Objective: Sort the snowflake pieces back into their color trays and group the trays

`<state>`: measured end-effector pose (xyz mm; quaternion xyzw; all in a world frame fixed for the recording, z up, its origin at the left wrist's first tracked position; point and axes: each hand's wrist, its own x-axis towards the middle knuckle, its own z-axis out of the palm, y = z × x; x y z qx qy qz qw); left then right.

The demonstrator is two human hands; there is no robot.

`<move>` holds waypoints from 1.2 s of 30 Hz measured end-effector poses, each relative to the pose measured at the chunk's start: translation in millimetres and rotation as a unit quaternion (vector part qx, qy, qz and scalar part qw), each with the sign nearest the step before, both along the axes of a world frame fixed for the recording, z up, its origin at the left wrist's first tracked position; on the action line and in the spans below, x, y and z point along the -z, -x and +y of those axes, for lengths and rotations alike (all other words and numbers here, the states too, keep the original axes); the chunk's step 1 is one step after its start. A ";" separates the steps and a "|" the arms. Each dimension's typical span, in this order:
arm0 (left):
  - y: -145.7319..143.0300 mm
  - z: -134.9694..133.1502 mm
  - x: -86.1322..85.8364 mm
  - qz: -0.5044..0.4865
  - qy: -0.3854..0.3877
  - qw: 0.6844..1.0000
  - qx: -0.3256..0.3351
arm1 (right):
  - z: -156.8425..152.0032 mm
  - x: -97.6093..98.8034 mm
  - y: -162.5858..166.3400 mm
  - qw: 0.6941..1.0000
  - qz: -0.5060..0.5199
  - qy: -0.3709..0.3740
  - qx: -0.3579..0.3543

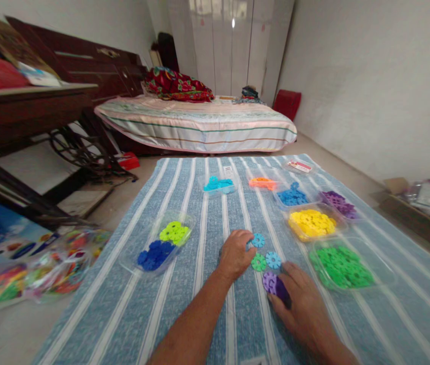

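Note:
On a blue striped cloth (207, 314) lie small plastic snowflake discs. My left hand (235, 253) rests knuckles up with fingers curled beside a light blue disc (258, 240); whether it grips anything is hidden. A green disc (259, 262) and another blue disc (273, 260) lie joined between my hands. My right hand (300, 304) lies over purple discs (273, 285), fingers bent onto them.
Clear trays of sorted discs stand around: green (342, 266), yellow (311, 223), blue (292, 196), purple (338, 204), orange (262, 183), cyan (218, 184), and one with lime and dark blue (161, 243). A bag of toys (43, 268) lies left, a bed (199, 121) behind, cardboard boxes (416, 208) right.

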<state>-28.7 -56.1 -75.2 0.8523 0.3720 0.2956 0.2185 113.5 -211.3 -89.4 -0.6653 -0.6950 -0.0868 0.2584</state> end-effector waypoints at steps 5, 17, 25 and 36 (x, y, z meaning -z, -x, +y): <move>0.3 0.9 3.0 -0.006 -0.003 1.000 0.001 | -1.3 -1.3 -1.6 1.000 0.001 0.002 -0.007; 1.3 2.0 5.3 -0.012 -0.008 1.000 0.003 | 6.4 -1.2 9.7 1.000 -0.008 0.004 0.019; 1.2 2.2 2.6 -0.011 -0.012 1.000 0.005 | 4.3 -4.8 12.1 1.000 -0.001 -0.012 0.002; 0.8 2.7 2.6 -0.005 -0.024 1.000 -0.003 | 2.9 -5.0 11.0 0.999 0.028 -0.024 -0.001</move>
